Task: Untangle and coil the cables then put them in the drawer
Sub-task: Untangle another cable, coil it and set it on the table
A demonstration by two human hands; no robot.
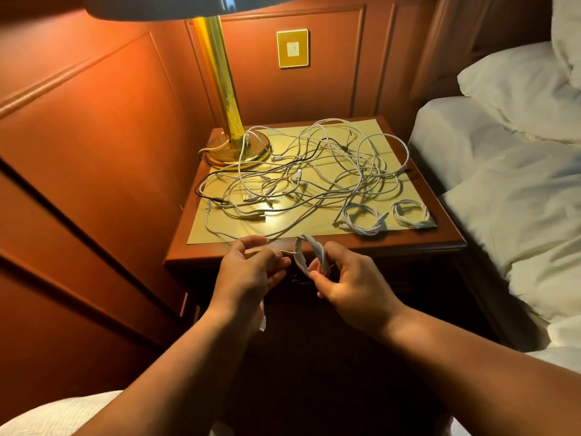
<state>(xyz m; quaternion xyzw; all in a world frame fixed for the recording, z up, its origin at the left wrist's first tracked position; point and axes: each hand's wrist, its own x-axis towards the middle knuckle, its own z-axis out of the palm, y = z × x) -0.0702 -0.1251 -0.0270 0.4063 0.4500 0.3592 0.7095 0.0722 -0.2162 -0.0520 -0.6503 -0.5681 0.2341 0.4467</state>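
Right hand is pinching a small white coil just off the front edge of the nightstand, fingers curled round the loops. Left hand has its fingers curled on the loose end of the same cable, feeding it toward the coil; a bit of white tail hangs below that wrist.

Two finished coils sit at the front right of the yellow mat: one coiled cable and, just beside it, a second coiled cable. Behind them, the big tangle of cables sprawls across most of the mat, white ones with a black cable threaded through, and one loop draped around the base of the brass lamp.

Here's the worry, as I see it: if the strand in the left hand runs back into that heap, a hard pull would likely drag the whole knot forward, tightening it rather than freeing it, or sweep the two neat coils off the edge. That loop at the lamp base could snag too. And the coil in hand looks loosely held, so a slack grip may let it spring open. The drawer front is too dark to make out; I can't tell if it's open.
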